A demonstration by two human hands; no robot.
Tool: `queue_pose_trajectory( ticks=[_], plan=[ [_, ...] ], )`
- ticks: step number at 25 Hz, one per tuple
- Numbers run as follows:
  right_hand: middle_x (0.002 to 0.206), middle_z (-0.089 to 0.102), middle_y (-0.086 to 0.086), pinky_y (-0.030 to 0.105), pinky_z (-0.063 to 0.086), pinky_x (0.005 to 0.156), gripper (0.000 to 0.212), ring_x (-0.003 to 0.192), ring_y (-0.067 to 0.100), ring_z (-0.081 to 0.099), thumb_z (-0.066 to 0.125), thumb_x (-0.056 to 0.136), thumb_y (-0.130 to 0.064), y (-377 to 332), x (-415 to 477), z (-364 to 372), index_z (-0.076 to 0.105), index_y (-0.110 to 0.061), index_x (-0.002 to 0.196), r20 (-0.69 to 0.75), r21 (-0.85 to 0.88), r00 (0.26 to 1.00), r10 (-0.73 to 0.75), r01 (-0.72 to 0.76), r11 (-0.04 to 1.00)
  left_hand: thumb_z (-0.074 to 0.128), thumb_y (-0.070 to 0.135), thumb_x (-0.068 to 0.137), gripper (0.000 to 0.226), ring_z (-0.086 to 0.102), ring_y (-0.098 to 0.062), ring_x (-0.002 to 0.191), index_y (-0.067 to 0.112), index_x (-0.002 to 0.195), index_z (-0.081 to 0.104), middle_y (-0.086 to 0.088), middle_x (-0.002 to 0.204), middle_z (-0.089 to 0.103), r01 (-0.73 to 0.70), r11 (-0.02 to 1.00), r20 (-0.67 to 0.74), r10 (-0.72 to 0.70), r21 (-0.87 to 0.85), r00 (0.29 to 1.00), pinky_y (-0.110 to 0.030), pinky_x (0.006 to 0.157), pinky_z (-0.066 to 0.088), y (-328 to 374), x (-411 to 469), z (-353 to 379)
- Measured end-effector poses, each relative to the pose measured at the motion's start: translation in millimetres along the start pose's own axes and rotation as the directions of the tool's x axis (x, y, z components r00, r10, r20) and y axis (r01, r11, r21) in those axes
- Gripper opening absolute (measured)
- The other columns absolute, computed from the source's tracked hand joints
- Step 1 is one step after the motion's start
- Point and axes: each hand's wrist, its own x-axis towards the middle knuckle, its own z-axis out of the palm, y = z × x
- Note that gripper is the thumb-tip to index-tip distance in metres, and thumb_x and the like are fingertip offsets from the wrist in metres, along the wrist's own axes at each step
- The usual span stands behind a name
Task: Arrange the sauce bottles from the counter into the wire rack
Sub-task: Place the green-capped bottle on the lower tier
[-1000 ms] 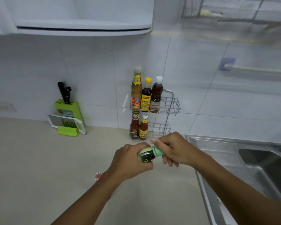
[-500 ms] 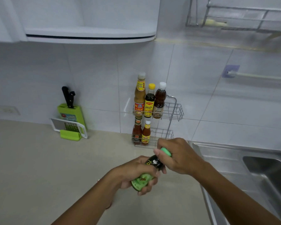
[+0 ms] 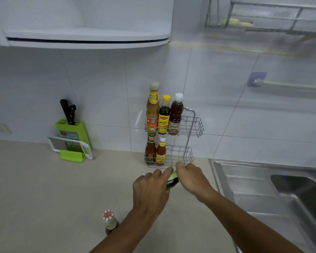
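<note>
A two-tier wire rack (image 3: pixel 196 125) stands against the tiled wall. Its upper tier holds three tall bottles (image 3: pixel 164 117); its lower tier holds two small red sauce bottles (image 3: pixel 155 154) at the left, with room to their right. A small dark bottle with a green label (image 3: pixel 172 182) is tilted just in front of the lower tier. My right hand (image 3: pixel 192 177) grips its top end and my left hand (image 3: pixel 150 192) holds its lower end. A brown bottle with a red-and-white cap (image 3: pixel 109 222) stands on the counter near my left forearm.
A green knife block with a grater (image 3: pixel 71 141) leans on the wall at the left. A steel sink with drainboard (image 3: pixel 274 194) fills the right. A white cabinet shelf (image 3: pixel 88 38) hangs overhead, and a towel bar (image 3: pixel 288 85) runs along the wall.
Both hands have carried the green-label bottle forward, close to the rack's lower tier. The view has dropped, so the brown bottle on the counter shows.
</note>
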Motion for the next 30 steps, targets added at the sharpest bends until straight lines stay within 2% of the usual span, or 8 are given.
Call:
queue_pose_trajectory(
  ticks=[4,6,9,15,18,21,23,30],
  plan=[
    [0.063,0.055,0.001,0.029,0.037,0.053,0.050,0.052,0.014,0.047,0.050,0.094,-0.060,4.4,21.4,-14.0,0.061,-0.013,0.079,0.102,0.305,0.994,-0.024,-0.009,0.952,0.073,0.044,0.067,0.067,0.069,-0.015,0.088,0.047,0.125,0.039,0.013,0.103,0.069,0.357,0.847,0.340,-0.226,-0.394,0.913,-0.030,0.071,0.054,-7.0,34.6,-15.7],
    [0.068,0.062,0.006,0.028,0.041,0.048,0.047,0.047,0.016,0.050,0.067,0.088,-0.058,10.0,31.9,-17.7,0.064,-0.013,0.101,0.198,0.518,0.963,-0.184,0.056,0.854,0.077,0.041,0.058,0.076,0.068,-0.009,0.087,0.043,0.123,0.037,0.014,0.102,0.068,0.520,0.605,0.519,-0.197,-0.604,0.832,-0.034,0.076,0.059,-15.0,53.3,-16.9],
    [0.088,0.072,0.015,0.034,0.053,0.060,0.041,0.060,0.021,0.062,0.081,0.084,-0.035,17.6,55.4,-20.5,0.069,-0.008,0.113,0.173,0.655,0.928,-0.331,0.142,0.742,0.083,0.030,0.058,0.089,0.066,-0.011,0.084,0.038,0.129,0.030,0.006,0.108,0.064,0.574,0.471,0.601,-0.110,-0.670,0.792,-0.026,0.060,0.055,-26.2,75.9,-6.0],
    [0.084,0.076,0.015,0.038,0.061,0.063,0.028,0.065,0.027,0.069,0.084,0.082,-0.029,34.2,112.1,-22.3,0.077,-0.007,0.097,-0.108,0.630,0.982,-0.153,0.187,0.753,0.085,0.028,0.073,0.079,0.063,-0.012,0.107,0.030,0.136,0.037,0.002,0.116,0.062,0.452,0.675,0.618,0.007,-0.582,0.786,-0.030,0.092,0.055,-89.5,111.9,44.6],
    [0.083,0.079,0.006,0.041,0.064,0.071,0.024,0.068,0.025,0.075,0.088,0.076,-0.034,44.7,140.6,-10.4,0.078,-0.017,0.090,-0.259,0.549,0.966,-0.017,0.162,0.820,0.063,0.013,0.091,0.027,0.069,-0.017,0.091,0.028,0.113,0.062,-0.002,0.096,0.071,0.501,0.648,0.522,-0.183,-0.573,0.833,-0.034,0.081,0.057,-126.5,119.2,75.4],
    [0.080,0.074,-0.006,0.023,0.056,0.070,0.019,0.077,0.016,0.070,0.088,0.075,-0.031,49.0,167.3,4.3,0.071,-0.028,0.082,-0.338,0.431,0.941,0.012,0.143,0.891,0.052,0.007,0.091,0.026,0.070,-0.025,0.079,0.028,0.099,0.065,-0.007,0.084,0.071,0.631,0.539,0.505,-0.383,-0.558,0.774,-0.040,0.075,0.059,-145.2,119.2,109.5],
    [0.079,0.068,-0.012,0.007,0.044,0.060,0.022,0.075,0.006,0.062,0.087,0.077,-0.025,49.2,181.1,14.7,0.067,-0.029,0.085,-0.368,0.346,0.930,-0.018,0.155,0.925,0.051,0.005,0.090,0.030,0.069,-0.028,0.090,0.026,0.107,0.063,-0.008,0.096,0.070,0.711,0.451,0.556,-0.444,-0.539,0.703,-0.040,0.077,0.057,-150.4,119.2,130.8],
    [0.081,0.061,-0.016,0.008,0.042,0.059,0.030,0.077,0.008,0.059,0.083,0.080,-0.012,60.8,229.3,46.9,0.062,-0.025,0.096,-0.273,0.247,0.961,-0.039,0.109,0.963,0.046,-0.003,0.092,0.068,0.039,-0.024,0.143,0.018,0.154,0.030,-0.006,0.158,0.037,0.814,0.356,0.740,-0.353,-0.460,0.573,-0.035,0.106,0.040,-162.9,129.8,175.8]
  ],
)
